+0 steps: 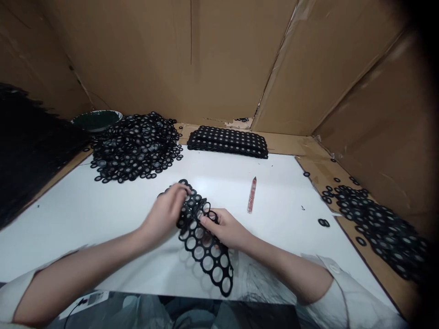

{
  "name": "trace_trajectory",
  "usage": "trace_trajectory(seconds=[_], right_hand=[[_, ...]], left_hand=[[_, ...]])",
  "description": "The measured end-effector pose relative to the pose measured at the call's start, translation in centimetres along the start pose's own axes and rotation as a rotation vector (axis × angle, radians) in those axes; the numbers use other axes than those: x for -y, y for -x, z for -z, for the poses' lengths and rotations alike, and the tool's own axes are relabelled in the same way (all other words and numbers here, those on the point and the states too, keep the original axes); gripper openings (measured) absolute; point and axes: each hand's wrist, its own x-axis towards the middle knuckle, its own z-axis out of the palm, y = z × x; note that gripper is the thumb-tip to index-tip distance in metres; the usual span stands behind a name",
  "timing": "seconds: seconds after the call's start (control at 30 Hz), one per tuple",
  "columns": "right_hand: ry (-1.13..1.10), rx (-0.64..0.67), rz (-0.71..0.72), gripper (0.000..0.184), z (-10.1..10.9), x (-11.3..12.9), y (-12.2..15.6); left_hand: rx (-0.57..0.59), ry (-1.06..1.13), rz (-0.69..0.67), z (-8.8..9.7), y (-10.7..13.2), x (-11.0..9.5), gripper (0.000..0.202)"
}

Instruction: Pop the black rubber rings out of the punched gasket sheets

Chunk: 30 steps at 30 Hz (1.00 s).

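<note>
A black rubbery sheet (207, 263) with rows of round holes slants across the white tabletop in front of me. My right hand (226, 226) pinches its right edge between thumb and fingers, near the middle. Over the sheet's far end, my left hand (170, 203) bends its fingers against a cluster of small black rings (194, 199); what is between the fingertips is hidden. In the far part the holes look filled or overlapped, while the near part shows open holes. Beyond my right hand lies a pen-shaped tool (252, 195) with a reddish, clear handle and dark tip.
A large heap of black rings (137, 148) lies at back left, before a bowl (98, 119). A stack of black perforated sheets (228, 140) sits at the back. More black pieces (387, 228) spread over cardboard at right. Cardboard walls (222, 59) enclose the table.
</note>
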Motion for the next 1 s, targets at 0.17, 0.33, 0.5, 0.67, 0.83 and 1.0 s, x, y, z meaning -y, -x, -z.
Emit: trace_trajectory(seconds=[0.17, 0.33, 0.5, 0.67, 0.83, 1.0], right_hand=[[-0.094, 0.050, 0.002, 0.017, -0.4, -0.4, 0.0], [-0.014, -0.014, 0.123, 0.008, -0.4, -0.4, -0.2], [-0.021, 0.113, 0.103, 0.013, 0.3, 0.0, -0.4], [-0.039, 0.072, 0.093, 0.018, -0.3, -0.7, -0.5], [-0.092, 0.060, 0.048, 0.014, -0.6, -0.9, -0.7], [-0.102, -0.059, 0.097, 0.009, -0.4, -1.0, -0.8]], left_hand=[[-0.013, -0.085, -0.034, 0.0, -0.6, 0.3, 0.025], [0.232, -0.113, -0.139, -1.4, 0.2, -0.2, 0.029], [0.365, -0.054, -0.096, -1.1, 0.4, -0.9, 0.030], [0.443, 0.118, -0.022, -0.8, 0.3, -1.4, 0.021], [0.400, 0.357, 0.057, -1.3, -0.4, -0.7, 0.026], [0.107, 0.418, 0.132, -0.4, -1.9, 0.5, 0.027]])
